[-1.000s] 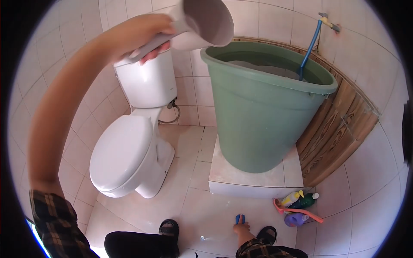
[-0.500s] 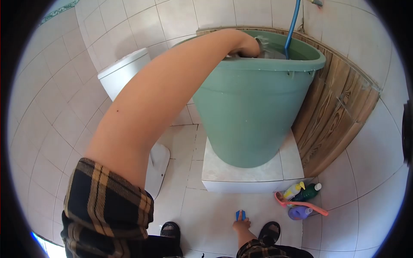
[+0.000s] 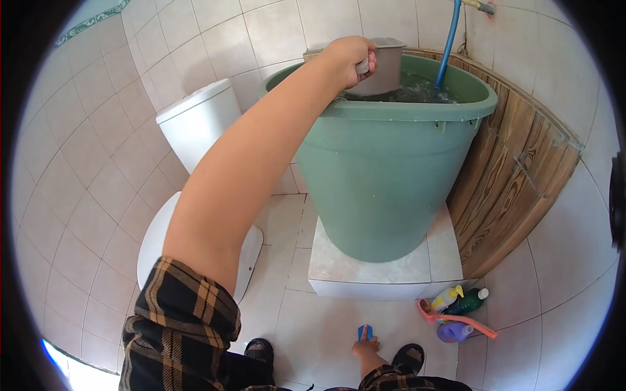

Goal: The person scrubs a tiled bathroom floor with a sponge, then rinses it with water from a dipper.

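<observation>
Left, far: white ceramic toilet (image 3: 195, 130) is seen, lid down | centre, far: left hand (image 3: 349, 58) is clenched on the handle of a grey plastic dipper (image 3: 386, 68), held above the water in the big green plastic tub (image 3: 385, 176) | dipper is judged stiff, wet, slippery, heavy if full; best taken by its handle | near: right hand (image 3: 365, 348) is laid on a small blue object (image 3: 364, 332) on the floor; its grip cannot be told.

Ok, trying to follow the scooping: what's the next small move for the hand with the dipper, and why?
Probably lift the dipper clear of the green tub: the left hand holds it upright inside the rim, low over the water.
</observation>
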A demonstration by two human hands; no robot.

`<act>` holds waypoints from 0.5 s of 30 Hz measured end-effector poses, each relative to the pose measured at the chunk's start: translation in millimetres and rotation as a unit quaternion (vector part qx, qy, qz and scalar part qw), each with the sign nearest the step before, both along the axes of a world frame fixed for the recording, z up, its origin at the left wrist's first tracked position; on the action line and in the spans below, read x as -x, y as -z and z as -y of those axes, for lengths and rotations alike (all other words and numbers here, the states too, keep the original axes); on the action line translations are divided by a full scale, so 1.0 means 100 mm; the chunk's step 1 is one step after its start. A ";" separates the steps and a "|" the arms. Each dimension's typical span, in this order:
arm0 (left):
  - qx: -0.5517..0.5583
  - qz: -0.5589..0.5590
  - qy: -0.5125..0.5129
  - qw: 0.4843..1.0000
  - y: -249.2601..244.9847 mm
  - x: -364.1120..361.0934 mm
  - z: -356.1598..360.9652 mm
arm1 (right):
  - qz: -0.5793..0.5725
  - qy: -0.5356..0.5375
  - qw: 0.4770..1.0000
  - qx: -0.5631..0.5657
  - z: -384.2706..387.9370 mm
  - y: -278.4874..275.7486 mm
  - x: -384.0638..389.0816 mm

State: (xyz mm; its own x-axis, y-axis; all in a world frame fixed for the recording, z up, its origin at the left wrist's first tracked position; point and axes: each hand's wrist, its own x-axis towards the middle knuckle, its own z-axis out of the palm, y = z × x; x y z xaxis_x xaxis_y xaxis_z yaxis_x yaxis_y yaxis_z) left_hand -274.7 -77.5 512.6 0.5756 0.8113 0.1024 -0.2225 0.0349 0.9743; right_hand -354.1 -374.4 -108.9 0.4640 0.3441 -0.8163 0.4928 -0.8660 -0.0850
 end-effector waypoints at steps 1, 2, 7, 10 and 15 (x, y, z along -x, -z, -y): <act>-0.032 -0.015 -0.021 0.999 0.02 0.00 0.00 | 0.003 0.001 1.000 -0.001 0.00 0.03 0.00; -0.064 -0.030 -0.042 0.997 0.04 0.00 -0.01 | 0.006 0.002 1.000 -0.002 0.01 0.03 0.01; -0.077 -0.069 -0.095 0.990 -0.06 0.09 -0.30 | 0.009 -0.003 1.000 0.004 0.01 0.00 0.02; 0.038 -0.085 -0.122 0.988 -0.39 0.33 -0.37 | -0.001 -0.010 1.000 0.008 0.01 -0.15 0.00; 0.163 -0.012 -0.138 0.977 -0.87 0.70 -0.44 | 0.007 0.006 1.000 0.022 -0.04 -0.08 0.02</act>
